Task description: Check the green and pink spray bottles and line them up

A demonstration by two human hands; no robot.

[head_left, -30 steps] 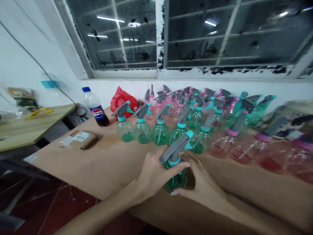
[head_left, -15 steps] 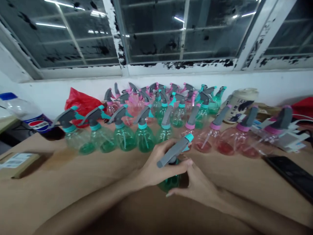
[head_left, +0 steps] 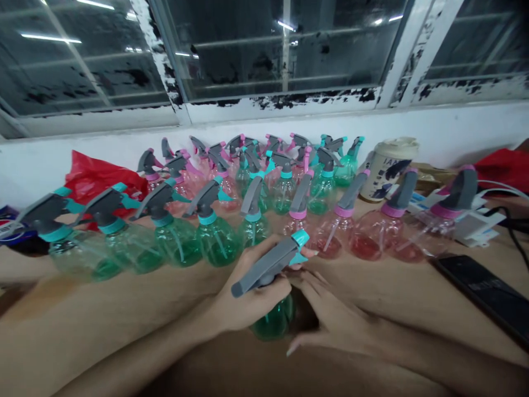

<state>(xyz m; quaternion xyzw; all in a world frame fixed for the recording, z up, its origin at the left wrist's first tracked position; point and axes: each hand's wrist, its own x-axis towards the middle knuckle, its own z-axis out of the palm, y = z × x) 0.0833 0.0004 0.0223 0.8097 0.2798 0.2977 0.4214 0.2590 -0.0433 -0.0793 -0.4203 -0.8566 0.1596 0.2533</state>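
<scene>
My left hand (head_left: 252,292) is wrapped round the neck of a green spray bottle (head_left: 273,322) with a grey and turquoise trigger head. Its nozzle points up and to the right. Beside the bottle, my right hand (head_left: 330,314) has its fingers stretched toward the neck and its thumb held apart, low down. A dark gap shows between that palm and the bottle; whether the fingertips touch it is hidden. Just beyond the hands stands a row of spray bottles, green ones like the bottle (head_left: 219,242) on the left and pink ones like the bottle (head_left: 374,240) on the right.
More spray bottles (head_left: 285,190) are crowded along the wall. A red plastic bag (head_left: 103,179) lies at the back left, and a pale cup (head_left: 386,168) stands at the back right. A black phone (head_left: 483,292) lies on the brown table (head_left: 136,309) at the right.
My view has turned and come closer, leaving the cola bottle mostly out of frame at left. My right fingers have slid from the left thumb tip to behind it, near the bottle's neck.
</scene>
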